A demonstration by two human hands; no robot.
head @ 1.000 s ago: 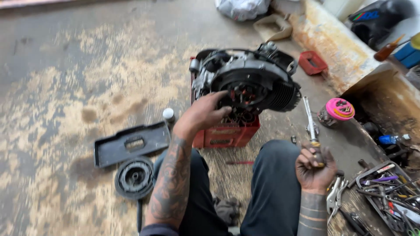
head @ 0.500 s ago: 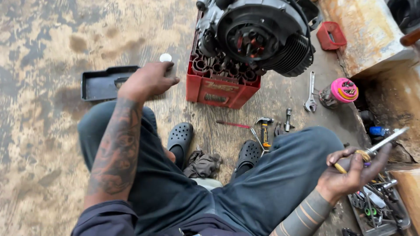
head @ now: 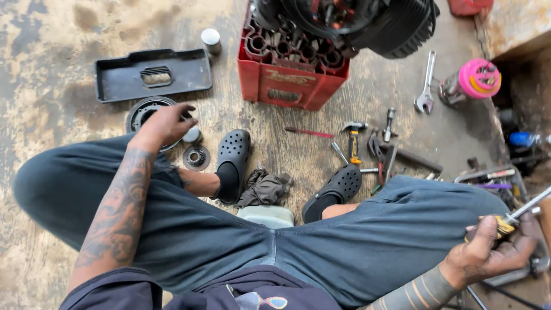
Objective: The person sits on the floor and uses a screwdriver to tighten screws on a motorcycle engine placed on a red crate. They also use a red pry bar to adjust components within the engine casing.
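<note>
Two hands at work: my left hand (head: 167, 121) hovers, fingers loosely curled and holding nothing, over the round drum (head: 144, 112) on the floor by the small hub (head: 196, 157). I judge I'm at the picking-up step; closing on a part calls for lowering and gripping its rim. My right hand (head: 492, 252) is clamped on a screwdriver (head: 519, 215) beside my right knee. Its long axis runs diagonally, shaft pointing up and right, away from me.

Tattooed forearms, dark trousers, black perforated clogs (head: 231, 155).
</note>
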